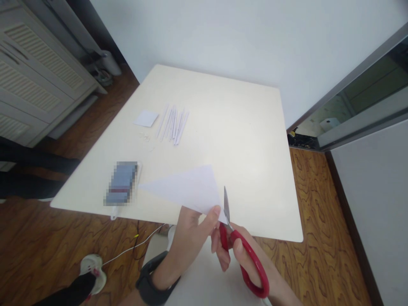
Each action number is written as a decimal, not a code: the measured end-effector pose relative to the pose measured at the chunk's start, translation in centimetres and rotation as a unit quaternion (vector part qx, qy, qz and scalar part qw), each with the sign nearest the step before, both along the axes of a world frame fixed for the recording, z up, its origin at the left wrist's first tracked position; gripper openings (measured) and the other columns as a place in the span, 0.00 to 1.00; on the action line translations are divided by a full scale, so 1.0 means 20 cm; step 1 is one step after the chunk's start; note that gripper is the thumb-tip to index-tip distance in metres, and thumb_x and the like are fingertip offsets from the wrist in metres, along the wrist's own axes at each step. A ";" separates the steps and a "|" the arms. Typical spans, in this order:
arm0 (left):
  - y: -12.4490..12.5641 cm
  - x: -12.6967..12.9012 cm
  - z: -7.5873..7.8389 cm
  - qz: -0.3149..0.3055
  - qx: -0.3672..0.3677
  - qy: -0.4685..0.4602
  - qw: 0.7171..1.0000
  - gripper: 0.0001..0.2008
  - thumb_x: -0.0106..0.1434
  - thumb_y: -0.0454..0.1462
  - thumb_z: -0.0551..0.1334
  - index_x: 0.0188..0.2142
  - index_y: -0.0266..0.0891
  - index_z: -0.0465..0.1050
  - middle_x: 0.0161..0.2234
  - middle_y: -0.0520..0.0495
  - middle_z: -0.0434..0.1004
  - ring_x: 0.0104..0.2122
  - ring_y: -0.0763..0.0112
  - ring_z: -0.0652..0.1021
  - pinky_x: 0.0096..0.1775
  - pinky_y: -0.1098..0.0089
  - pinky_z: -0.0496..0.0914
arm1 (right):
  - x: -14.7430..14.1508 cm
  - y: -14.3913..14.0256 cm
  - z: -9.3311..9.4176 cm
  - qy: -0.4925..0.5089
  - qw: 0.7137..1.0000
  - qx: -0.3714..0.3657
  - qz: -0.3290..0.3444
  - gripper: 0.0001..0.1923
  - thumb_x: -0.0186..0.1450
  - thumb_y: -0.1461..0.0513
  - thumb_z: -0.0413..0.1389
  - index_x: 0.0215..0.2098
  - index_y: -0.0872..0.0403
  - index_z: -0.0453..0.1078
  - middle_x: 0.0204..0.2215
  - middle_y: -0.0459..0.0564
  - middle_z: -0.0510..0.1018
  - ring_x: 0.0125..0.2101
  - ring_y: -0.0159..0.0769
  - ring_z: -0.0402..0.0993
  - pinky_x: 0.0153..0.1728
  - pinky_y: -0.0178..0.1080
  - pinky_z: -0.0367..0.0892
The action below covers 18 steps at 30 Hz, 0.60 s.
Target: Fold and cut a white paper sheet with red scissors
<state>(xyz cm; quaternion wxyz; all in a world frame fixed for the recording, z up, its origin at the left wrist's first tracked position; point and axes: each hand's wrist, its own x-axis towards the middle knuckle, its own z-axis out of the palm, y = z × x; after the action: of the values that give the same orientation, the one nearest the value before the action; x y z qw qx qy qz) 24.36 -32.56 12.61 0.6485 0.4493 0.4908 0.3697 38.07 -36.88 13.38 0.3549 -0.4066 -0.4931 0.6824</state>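
Observation:
A folded piece of white paper (188, 187), shaped like a long triangle, is pinched between the thumb and fingers of my left hand (197, 225) over the table's front edge. Its narrow tip points left. My right hand (245, 250) grips a pair of scissors (255, 263) with red handles, thumb and fingers in the loops. The blades stand apart at the paper's right corner. One blade shows above the sheet, while the other is mostly hidden by the paper. A dark watch (153, 278) is on my left wrist.
On the cream table (239, 127) lie several thin white paper rolls (174, 123), a small white paper square (146, 118) and tiny scraps (145, 136). A blurred phone-like device (122, 182) rests near the front left edge. A white wall (216, 38) stands behind, and a cable (137, 245) hangs below.

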 end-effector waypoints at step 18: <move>0.01 0.00 -0.01 0.006 0.011 0.030 0.999 0.19 0.63 0.36 0.54 0.16 0.39 0.61 0.09 0.56 0.64 0.11 0.76 0.69 0.18 0.75 0.62 | 0.01 0.00 -0.04 -0.018 1.000 -0.005 0.010 0.22 0.68 0.45 0.39 0.39 0.53 0.62 0.25 0.43 0.62 0.24 0.31 0.57 0.29 0.36 0.60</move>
<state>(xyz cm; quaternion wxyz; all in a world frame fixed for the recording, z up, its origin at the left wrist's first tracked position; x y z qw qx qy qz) 24.36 -32.41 12.49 0.6264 0.4642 0.5088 0.3651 38.33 -36.89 12.62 0.3373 -0.4153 -0.5000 0.6810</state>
